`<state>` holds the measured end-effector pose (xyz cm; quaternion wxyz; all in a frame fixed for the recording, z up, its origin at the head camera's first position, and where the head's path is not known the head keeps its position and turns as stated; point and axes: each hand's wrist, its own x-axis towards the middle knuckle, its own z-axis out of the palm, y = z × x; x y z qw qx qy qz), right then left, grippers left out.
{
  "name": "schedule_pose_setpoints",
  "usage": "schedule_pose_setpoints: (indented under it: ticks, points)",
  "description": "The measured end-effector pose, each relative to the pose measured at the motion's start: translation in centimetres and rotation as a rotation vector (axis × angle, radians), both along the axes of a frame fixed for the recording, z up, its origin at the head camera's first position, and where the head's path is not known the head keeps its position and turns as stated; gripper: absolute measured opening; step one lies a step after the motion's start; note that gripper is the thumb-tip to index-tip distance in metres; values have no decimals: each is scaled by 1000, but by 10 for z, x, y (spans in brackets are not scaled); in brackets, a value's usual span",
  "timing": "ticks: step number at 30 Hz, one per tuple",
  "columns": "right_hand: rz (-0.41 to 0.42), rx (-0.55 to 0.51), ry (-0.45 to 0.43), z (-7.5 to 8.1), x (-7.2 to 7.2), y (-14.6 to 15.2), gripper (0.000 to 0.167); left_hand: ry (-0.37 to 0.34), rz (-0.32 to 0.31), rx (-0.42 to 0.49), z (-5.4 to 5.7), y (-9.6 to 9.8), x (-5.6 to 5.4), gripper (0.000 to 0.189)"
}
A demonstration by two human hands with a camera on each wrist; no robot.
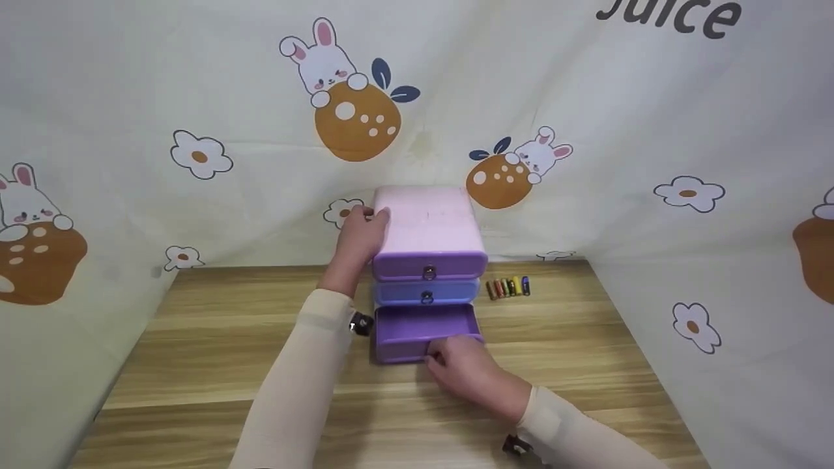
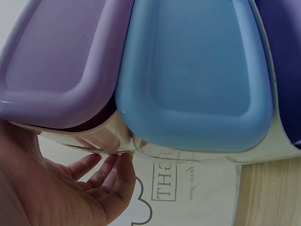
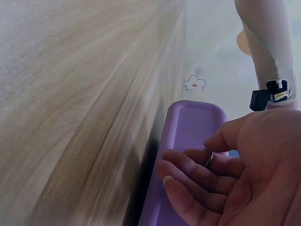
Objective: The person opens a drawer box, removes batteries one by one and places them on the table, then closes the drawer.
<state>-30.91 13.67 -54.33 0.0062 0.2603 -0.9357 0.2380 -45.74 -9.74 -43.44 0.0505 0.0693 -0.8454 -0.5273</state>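
A small cabinet (image 1: 427, 218) with a pale pink top has two purple drawers and a blue one between them. The bottom purple drawer (image 1: 397, 352) is pulled out. At its front, my right hand (image 1: 472, 371) pinches the metal ring pull (image 3: 208, 157) between thumb and index finger, the other fingers loosely bent. My left hand (image 1: 361, 234) rests at the cabinet's upper left, thumb on the top edge. In the left wrist view, its relaxed fingertips (image 2: 124, 160) touch the side wall, beside the blue drawer (image 2: 202, 70); the thumb is hidden there.
Several small coloured cylinders that look like batteries (image 1: 508, 287) lie in a row right of the cabinet. The wood-grain table (image 1: 228, 365) meets a printed cloth backdrop (image 1: 260, 215) behind and on both sides. Each sleeve carries a small black camera.
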Motion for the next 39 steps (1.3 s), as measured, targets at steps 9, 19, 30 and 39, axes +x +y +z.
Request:
schedule_pose_setpoints:
  ticks: [9,19,30,39]
  points:
    - [-8,-8,-9,-4,-8,0,11,-19,-2,3,1,0,0,67]
    - [-9,-14,26,-8,-16,-1,10,-27,1,-12,1,0,-1,68]
    - [-17,-24,33,-10,-20,-3,10,-19,4,-22,2,0,0,68]
    - [-15,-33,27,-11,-27,-4,11,-30,-2,3,4,1,2,68]
